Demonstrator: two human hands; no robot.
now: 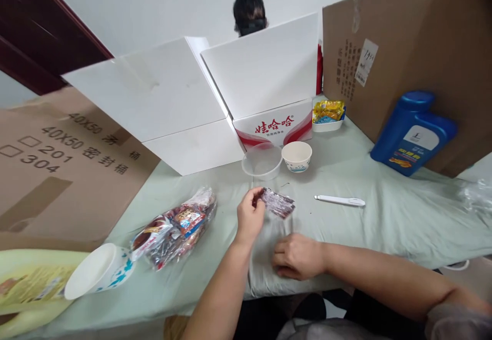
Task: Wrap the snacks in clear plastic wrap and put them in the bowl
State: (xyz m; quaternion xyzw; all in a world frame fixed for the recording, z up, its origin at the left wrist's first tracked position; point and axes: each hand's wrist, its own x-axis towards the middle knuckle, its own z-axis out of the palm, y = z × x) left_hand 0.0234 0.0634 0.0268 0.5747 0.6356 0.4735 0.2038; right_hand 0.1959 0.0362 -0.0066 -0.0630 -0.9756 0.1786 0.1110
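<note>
Here's the left hand point(249, 214), thumb and fingertips closed in a pinch on the left end of a small, crinkled, shiny brown-and-clear plastic packet point(280, 203), the rest of it jutting right above the surface point(369, 240). The right hand point(299, 256) sits nearer, fingers curled under, clear of the packet; whether anything is tucked inside, I can't tell. For a tidy hold, I'd say keep that pinch light and at the edge, so the thin film doesn't crush, and steady the free end with the right hand.

Out to the far side now: a wide, round, translucent plastic bowl point(262, 161), and just beside it on the right a white paper cup with a blue pattern point(296, 156), both mouths up. Right of the packet lies a slim white utility knife point(340, 200); best keep the fingers well off its tip.

Over left, a transparent plastic bag point(177, 227) bulges with red, brown and blue printed packets. Nearer still, a second blue-patterned white paper cup point(98, 273) stands by a pale yellow plastic jug point(34, 283). Far right, a white tray point(326, 126) carries yellow and blue packets, and a capped blue plastic bottle point(413, 132) hides its contents.
</note>
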